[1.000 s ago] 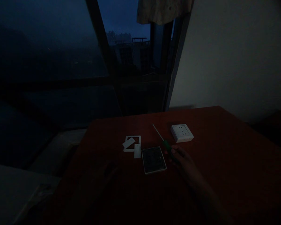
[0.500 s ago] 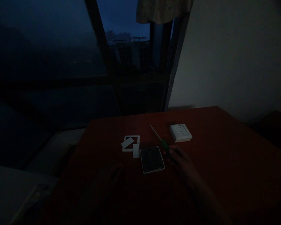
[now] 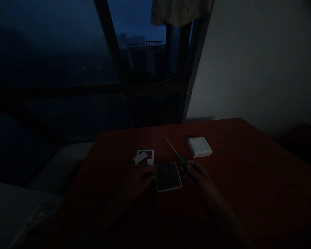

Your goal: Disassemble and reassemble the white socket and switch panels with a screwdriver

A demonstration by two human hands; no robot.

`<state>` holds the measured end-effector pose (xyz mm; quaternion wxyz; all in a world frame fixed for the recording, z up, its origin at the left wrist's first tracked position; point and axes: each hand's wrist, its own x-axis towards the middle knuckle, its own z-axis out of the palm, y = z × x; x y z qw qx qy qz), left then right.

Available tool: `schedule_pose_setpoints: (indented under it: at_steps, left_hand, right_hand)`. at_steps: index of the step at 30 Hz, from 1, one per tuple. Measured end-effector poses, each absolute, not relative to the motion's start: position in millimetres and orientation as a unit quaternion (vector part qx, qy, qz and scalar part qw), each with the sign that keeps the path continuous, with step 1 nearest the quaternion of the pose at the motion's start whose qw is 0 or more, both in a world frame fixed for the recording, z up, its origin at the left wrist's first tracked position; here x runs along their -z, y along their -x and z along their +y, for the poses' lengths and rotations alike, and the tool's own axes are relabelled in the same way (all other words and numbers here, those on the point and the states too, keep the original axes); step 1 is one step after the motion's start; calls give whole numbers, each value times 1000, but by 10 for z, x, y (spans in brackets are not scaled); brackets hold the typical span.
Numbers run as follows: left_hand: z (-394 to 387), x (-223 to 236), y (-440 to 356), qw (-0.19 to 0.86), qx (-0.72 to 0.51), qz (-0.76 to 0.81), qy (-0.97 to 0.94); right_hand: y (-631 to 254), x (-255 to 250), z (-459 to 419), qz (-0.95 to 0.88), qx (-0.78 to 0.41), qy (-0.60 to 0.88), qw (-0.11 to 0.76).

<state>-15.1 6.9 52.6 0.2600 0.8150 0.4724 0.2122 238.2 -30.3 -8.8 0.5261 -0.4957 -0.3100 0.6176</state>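
Because the light is low, the left hand (image 3: pixel 142 175), at the panel (image 3: pixel 168 178)'s nine o'clock, works best with light fingertips on the edge; whether it pinches anything, I cannot tell. Fingers closed round the green-handled screwdriver (image 3: pixel 181 160), the right hand (image 3: pixel 201 177) should keep its tip, pointing toward eleven, steady. Thin white frame (image 3: pixel 150 150) at ten o'clock; square panel, dark-faced, white-rimmed; boxy white socket (image 3: pixel 200 147) between one and two.

- Screwdriver (image 3: pixel 181 160): metal shaft, plastic-looking handle
- Socket box (image 3: pixel 200 146): smooth matt plastic
- Frame (image 3: pixel 145 151): smooth plastic, matt
- Tabletop (image 3: pixel 223 138): smooth, wood-like, faint sheen
- Curtain (image 3: pixel 180 12): soft cloth
- Wall (image 3: pixel 254 62): matt
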Motion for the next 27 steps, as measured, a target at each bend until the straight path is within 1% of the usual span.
schedule_pose_setpoints:
  at_steps: [6,14,19,27]
  left_hand:
    - [133,-458,70,263,-206,486,-808]
    - [111,-494,19,247,-213,480,-814]
    - [106,-459,-3,244,-182,476,-825]
    - [57,-417,-21,207,-157,471,-843]
  right_hand:
    - [-2366,99,-281,-307,-613,498,530]
    - [-2357,77,-297,-327,-599,510,524]
    - [-2353,76,-295,-333,-594,511,525]
    - [-2353,31,-308,-332,-598,507,524]
